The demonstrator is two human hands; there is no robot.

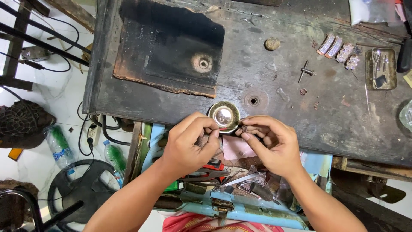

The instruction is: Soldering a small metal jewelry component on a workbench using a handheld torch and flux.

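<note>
My left hand (191,144) pinches a thin metal tool, its tip reaching right toward a tiny dark metal piece (243,128). My right hand (272,144) holds that small piece between thumb and forefinger. Both hands meet at the near edge of a dark, worn workbench (274,68), just below a small round brass dish (224,116) with a shiny centre. A pink scrap (237,148) lies under my hands.
Several curved gem-set strips (338,48) and a small metal tray of tools (380,68) sit at the far right. A key-shaped tool (306,71), a blackened pad (171,43), an open drawer of pliers (231,180), plastic bottles (58,146) on the floor.
</note>
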